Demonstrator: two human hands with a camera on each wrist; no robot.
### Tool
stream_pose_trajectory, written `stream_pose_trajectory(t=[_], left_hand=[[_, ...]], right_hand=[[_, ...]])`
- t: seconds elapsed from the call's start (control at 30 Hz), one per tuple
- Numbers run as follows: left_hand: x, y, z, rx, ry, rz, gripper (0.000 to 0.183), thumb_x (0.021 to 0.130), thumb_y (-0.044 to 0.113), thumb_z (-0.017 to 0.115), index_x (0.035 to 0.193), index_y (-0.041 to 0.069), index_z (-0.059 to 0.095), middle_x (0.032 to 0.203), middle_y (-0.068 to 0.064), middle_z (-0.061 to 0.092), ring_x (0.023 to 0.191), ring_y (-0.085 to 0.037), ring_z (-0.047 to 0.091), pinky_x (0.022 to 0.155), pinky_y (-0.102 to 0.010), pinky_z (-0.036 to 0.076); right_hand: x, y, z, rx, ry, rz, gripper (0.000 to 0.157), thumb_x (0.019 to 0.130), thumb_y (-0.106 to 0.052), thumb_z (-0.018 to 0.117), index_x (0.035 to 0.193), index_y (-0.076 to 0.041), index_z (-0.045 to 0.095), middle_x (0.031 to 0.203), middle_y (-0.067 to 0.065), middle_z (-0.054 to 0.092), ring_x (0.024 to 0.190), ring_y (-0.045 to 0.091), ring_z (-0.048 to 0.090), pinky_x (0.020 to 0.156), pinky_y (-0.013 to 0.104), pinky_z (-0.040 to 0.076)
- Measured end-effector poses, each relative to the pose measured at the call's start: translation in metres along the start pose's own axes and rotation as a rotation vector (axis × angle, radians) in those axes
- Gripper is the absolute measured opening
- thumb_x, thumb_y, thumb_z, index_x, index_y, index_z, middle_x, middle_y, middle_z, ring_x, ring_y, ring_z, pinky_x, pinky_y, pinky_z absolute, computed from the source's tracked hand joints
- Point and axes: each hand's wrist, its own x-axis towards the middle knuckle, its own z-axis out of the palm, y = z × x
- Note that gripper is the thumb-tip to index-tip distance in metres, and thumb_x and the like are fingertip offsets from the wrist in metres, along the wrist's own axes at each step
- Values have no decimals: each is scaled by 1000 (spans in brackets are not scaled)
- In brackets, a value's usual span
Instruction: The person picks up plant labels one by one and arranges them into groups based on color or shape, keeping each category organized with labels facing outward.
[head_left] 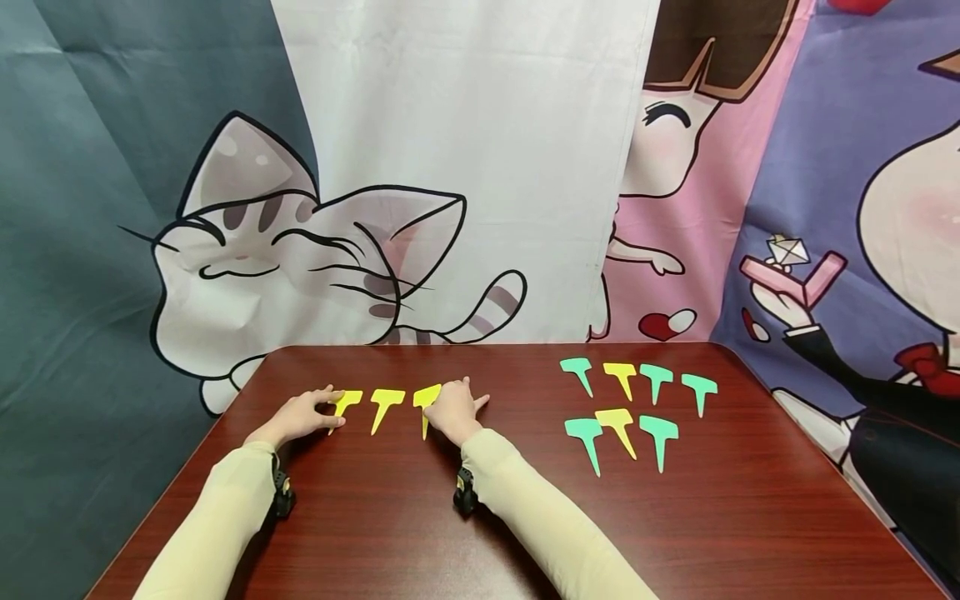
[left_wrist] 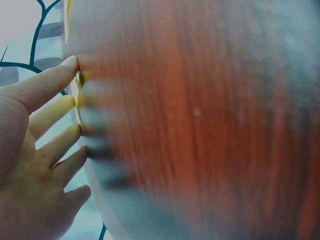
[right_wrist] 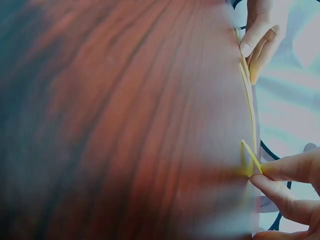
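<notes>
Three yellow T-shaped plant labels lie in a row at the left of the table. At the leftmost label point(head_left: 348, 400), my left hand point(head_left: 298, 417) rests with fingers spread and fairly straight, fingertips right at the label's edge. The middle label point(head_left: 387, 406) lies flat between the hands. My right hand point(head_left: 453, 410) pinches the third yellow label point(head_left: 426, 397) between thumb and finger. In the right wrist view that label point(right_wrist: 251, 156) stands tilted, one end raised off the tabletop. Its lower part is partly behind the fingers in the head view.
On the right half of the dark red wooden table point(head_left: 720, 517) lie two rows of T-shaped labels, several green, such as one green label point(head_left: 659, 432), and two yellow, including a yellow label point(head_left: 618, 423). A cartoon-printed curtain point(head_left: 480, 108) hangs behind the table's back edge.
</notes>
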Motion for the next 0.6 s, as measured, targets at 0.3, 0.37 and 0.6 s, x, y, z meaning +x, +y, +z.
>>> stream_pose_trajectory(t=[0.3, 0.37, 0.6], left_hand=[[0, 1, 0, -8, 0, -7, 66, 86, 34, 68, 141, 5, 46, 151, -26, 27, 138, -51, 18, 105, -67, 22], [0, 1, 0, -5, -3, -2, 66, 86, 35, 68, 141, 5, 46, 151, -27, 27, 137, -52, 18, 105, -67, 22], [-1, 1, -1, -4, -4, -8, 67, 86, 36, 68, 141, 6, 46, 151, -26, 27, 137, -51, 18, 105, -67, 22]], right_hand=[[1, -4, 6, -2, 9, 4, 28, 77, -31, 74, 86, -5, 68, 125, 14, 60, 141, 31, 32, 103, 73, 18], [0, -5, 6, -4, 11, -2, 33, 77, -31, 73, 94, -3, 69, 127, 15, 59, 140, 31, 33, 103, 73, 19], [0, -6, 7, -10, 9, -29, 39, 80, -31, 72, 103, 0, 69, 129, 16, 58, 139, 32, 35, 104, 70, 23]])
